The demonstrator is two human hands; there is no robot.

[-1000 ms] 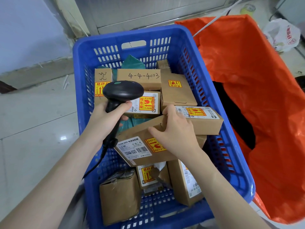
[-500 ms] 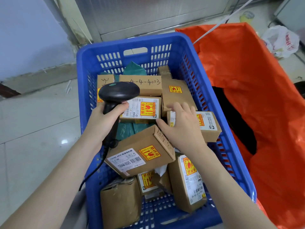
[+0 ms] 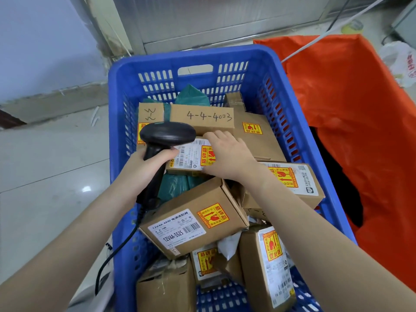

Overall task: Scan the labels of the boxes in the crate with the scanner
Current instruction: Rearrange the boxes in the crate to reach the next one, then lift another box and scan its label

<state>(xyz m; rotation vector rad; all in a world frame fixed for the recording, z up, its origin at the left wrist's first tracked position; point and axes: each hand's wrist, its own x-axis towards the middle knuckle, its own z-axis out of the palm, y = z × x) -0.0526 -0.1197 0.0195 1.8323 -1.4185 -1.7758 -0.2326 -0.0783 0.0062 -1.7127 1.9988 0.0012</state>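
Observation:
A blue slotted crate (image 3: 273, 70) holds several brown cardboard boxes with yellow-red fragile stickers. My left hand (image 3: 144, 167) grips the handle of a black corded scanner (image 3: 167, 135), its head above the crate's left side. My right hand (image 3: 227, 157) lies on a small box with a white label (image 3: 191, 159) in the crate's middle, fingers curled over its far edge. In front of it sits the box marked 12V4A-5525 (image 3: 193, 220). A box with handwritten 4-4-4003 (image 3: 202, 119) lies behind.
An orange bag (image 3: 351, 104) stands open right against the crate. Green padded parcels (image 3: 191, 97) poke out between the boxes. Pale floor tiles (image 3: 51, 172) spread to the left, a wall and metal door frame behind. A white plastic bag (image 3: 400, 61) lies far right.
My right hand let go of the 12V4A-5525 box, which dropped lower in the crate, and reached forward onto the small labelled box. The scanner stayed in my left hand.

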